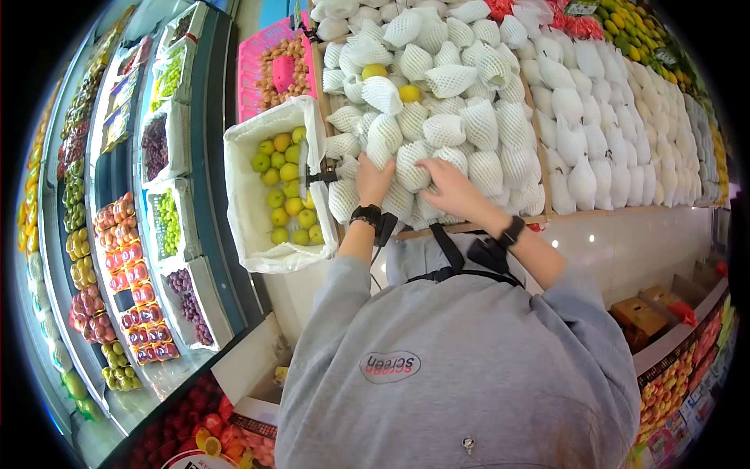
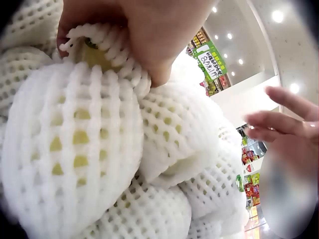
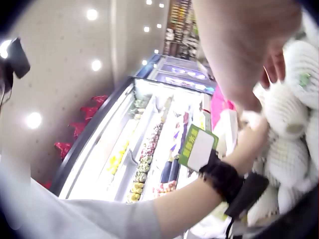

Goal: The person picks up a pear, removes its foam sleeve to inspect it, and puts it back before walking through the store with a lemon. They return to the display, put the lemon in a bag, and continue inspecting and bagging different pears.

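Observation:
In the head view my left hand (image 1: 376, 181) is at the front of a heap of fruit in white foam nets (image 1: 447, 134). The left wrist view shows its thumb and fingers curled round the top of a foam-netted yellow-green fruit (image 2: 102, 57). A larger netted fruit (image 2: 75, 144) lies just in front of it. My right hand (image 1: 455, 191) is over the heap's front, to the right of the left one. Its fingers (image 2: 279, 102) look loosely spread and hold nothing in the left wrist view.
A white-lined crate (image 1: 234, 195) of bare yellow-green fruit stands left of the heap, with a pink basket (image 1: 248, 70) behind it. Wooden dividers (image 1: 539, 133) separate the heap from more netted fruit at right. Refrigerated shelves (image 1: 215, 117) line the far left.

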`<state>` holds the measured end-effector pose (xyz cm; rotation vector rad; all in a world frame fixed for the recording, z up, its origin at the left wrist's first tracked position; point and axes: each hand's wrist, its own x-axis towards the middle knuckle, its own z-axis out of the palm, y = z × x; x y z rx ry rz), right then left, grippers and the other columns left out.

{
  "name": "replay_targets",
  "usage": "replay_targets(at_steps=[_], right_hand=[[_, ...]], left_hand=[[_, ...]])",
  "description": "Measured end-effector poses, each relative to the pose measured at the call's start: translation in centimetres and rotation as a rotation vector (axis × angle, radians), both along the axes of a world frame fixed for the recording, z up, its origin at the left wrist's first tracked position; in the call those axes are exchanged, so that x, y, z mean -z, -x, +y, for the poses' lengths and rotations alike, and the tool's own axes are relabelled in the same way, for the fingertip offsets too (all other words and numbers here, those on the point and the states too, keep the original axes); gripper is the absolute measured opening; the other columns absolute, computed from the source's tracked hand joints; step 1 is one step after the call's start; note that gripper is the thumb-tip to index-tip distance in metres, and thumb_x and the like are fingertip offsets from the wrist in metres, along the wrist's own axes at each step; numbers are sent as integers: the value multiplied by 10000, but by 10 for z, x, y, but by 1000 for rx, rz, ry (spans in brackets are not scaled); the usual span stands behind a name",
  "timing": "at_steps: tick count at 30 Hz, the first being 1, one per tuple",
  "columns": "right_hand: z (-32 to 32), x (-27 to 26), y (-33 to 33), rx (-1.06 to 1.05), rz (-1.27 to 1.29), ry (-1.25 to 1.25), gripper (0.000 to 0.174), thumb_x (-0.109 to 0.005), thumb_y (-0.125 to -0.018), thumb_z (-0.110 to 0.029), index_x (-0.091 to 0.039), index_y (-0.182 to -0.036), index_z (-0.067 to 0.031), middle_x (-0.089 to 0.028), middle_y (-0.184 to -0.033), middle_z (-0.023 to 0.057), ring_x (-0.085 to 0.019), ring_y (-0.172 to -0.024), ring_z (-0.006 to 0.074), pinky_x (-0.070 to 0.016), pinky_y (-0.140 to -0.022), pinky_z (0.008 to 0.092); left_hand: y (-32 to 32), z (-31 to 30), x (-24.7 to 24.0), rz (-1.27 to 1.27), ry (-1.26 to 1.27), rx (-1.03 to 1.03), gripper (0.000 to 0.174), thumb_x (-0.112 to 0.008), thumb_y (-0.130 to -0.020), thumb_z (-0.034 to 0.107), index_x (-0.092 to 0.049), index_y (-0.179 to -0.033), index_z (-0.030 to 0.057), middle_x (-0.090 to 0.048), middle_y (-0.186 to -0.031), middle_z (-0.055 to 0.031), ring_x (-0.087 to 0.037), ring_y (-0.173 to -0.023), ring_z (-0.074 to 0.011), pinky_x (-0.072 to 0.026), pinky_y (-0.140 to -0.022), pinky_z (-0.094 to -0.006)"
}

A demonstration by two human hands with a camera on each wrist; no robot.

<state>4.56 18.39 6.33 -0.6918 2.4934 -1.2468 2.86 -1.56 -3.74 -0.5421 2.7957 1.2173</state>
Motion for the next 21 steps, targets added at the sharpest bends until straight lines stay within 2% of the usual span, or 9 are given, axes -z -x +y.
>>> replay_targets(at_steps=[4, 7, 11, 13, 17, 18, 20, 21], right_hand=[[-31, 30, 25, -117, 429, -403, 727, -739, -628, -270, -417, -1226, -11, -439, -1208, 209, -426, -1153, 332, -363, -939, 415], [-39, 53, 35, -215, 379, -409, 819, -766, -588, -297, -387, -1259, -20, -439, -1204, 220, -424, -1114, 383, -364, -933, 420], [-33, 59, 39, -285, 218, -296, 864, -786, -554, -299, -383, -1263, -13, -462, -1177, 215, -447, -1087, 354, -379, -918, 397], [-33, 57, 45, -329, 150, -318, 858, -783, -560, -289, -381, -1258, 9, -473, -1170, 213, -458, -1080, 336, -385, -912, 384], [-34, 54, 41, -256, 200, -287, 860, -761, -589, -248, -339, -1271, 62, -493, -1134, 215, -488, -1033, 333, -396, -899, 374], [-33, 48, 36, -233, 215, -275, 860, -753, -597, -238, -325, -1276, 72, -490, -1143, 221, -492, -1032, 338, -398, -900, 376], [-32, 49, 33, -221, 317, -270, 848, -715, -643, -221, -278, -1301, 87, -472, -1170, 249, -497, -1038, 344, -398, -907, 384], [-32, 54, 34, -239, 272, -273, 823, -699, -653, -219, -287, -1307, 63, -462, -1187, 255, -494, -1045, 353, -395, -912, 389]], left_hand=[[-3, -3, -8, -2, -3, 79, 749, -621, -721, 447, -356, -1198, -66, -556, -995, -309, -533, -939, -456, -432, -796, -465], [-8, -9, -9, 15, 27, 153, 706, -613, -734, 456, -378, -1168, -49, -571, -949, -312, -549, -889, -462, -450, -755, -463], [-11, -13, -16, -66, -12, 201, 650, -562, -777, 478, -395, -1140, -35, -559, -962, -335, -541, -903, -476, -443, -772, -470], [0, -15, -14, -170, -101, 203, 635, -500, -818, 459, -368, -1186, -42, -530, -1020, -351, -514, -963, -481, -417, -827, -473], [10, -20, 1, -139, -116, 272, 626, -382, -880, 406, -276, -1296, -50, -453, -1145, -373, -442, -1084, -483, -346, -933, -466], [8, -24, 4, -119, -168, 314, 645, -344, -892, 368, -170, -1360, -41, -409, -1204, -371, -399, -1135, -480, -315, -969, -452], [11, -27, 17, -43, -114, 327, 671, -341, -889, 387, -143, -1372, -35, -429, -1189, -364, -428, -1104, -483, -329, -958, -460], [12, -27, 24, -6, -88, 337, 685, -340, -887, 397, -129, -1377, -32, -439, -1181, -361, -443, -1088, -484, -337, -952, -464]])
